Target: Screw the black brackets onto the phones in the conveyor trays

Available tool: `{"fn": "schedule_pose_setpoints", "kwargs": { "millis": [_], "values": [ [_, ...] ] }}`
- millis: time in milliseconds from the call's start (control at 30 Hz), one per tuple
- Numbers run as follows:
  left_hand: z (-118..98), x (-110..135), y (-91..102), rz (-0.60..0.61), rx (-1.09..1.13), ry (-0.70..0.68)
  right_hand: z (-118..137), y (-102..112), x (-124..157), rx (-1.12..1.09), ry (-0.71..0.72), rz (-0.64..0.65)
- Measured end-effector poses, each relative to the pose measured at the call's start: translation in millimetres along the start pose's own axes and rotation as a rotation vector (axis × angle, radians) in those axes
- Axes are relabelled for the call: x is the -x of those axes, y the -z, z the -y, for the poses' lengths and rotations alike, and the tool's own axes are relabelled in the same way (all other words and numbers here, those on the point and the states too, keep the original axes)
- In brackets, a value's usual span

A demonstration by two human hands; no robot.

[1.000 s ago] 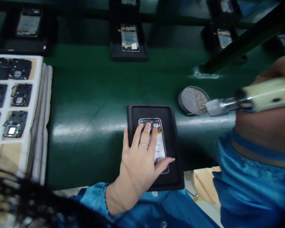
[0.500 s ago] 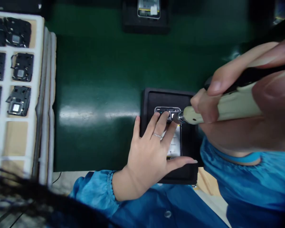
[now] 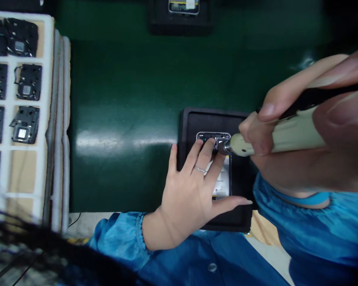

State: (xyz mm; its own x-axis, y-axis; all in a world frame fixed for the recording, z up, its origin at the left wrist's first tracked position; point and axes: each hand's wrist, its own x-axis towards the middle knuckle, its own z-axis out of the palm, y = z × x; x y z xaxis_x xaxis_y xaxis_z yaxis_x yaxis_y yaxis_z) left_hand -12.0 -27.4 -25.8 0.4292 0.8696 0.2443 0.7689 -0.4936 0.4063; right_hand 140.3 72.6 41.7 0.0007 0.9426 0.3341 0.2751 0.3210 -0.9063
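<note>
My left hand [image 3: 191, 194] lies flat with fingers spread on an opened phone [image 3: 222, 178] that sits in a black tray [image 3: 191, 123] on the green belt. My right hand [image 3: 301, 131] is wrapped round a cream electric screwdriver [image 3: 283, 135]. The screwdriver's metal tip [image 3: 222, 147] rests on the phone's top end, right beside my left fingertips. Both arms wear shiny blue sleeves.
A white foam rack [image 3: 47, 119] at the left holds several small black phone parts [image 3: 25, 125] in compartments. Another black tray with a phone [image 3: 181, 8] stands at the far edge of the green belt [image 3: 122, 99]. Dark hair blurs the lower left corner.
A second ago the screwdriver was off to the right near a round dish; it came in to the phone's top end. Since half a second ago it has barely shifted.
</note>
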Motion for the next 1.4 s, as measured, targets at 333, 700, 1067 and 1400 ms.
{"fn": "schedule_pose_setpoints", "kwargs": {
  "millis": [333, 700, 1067, 1400],
  "values": [
    [-3, -1, 4.0, 0.029, -0.07, 0.003, 0, -9, 5, -0.104, -0.01, 0.053],
    [-2, 3, 5.1, 0.111, -0.133, -0.023, 10, -29, 18, -0.314, 0.052, 0.032],
    [-6, 27, 49.7, 0.279, -0.272, -0.426, 9, 15, -2, -0.357, 0.081, -0.172],
    [37, -52, 55.0, 0.285, -0.387, -0.285, -18, 62, -1, -0.221, 0.071, -0.485]
  ]
}}
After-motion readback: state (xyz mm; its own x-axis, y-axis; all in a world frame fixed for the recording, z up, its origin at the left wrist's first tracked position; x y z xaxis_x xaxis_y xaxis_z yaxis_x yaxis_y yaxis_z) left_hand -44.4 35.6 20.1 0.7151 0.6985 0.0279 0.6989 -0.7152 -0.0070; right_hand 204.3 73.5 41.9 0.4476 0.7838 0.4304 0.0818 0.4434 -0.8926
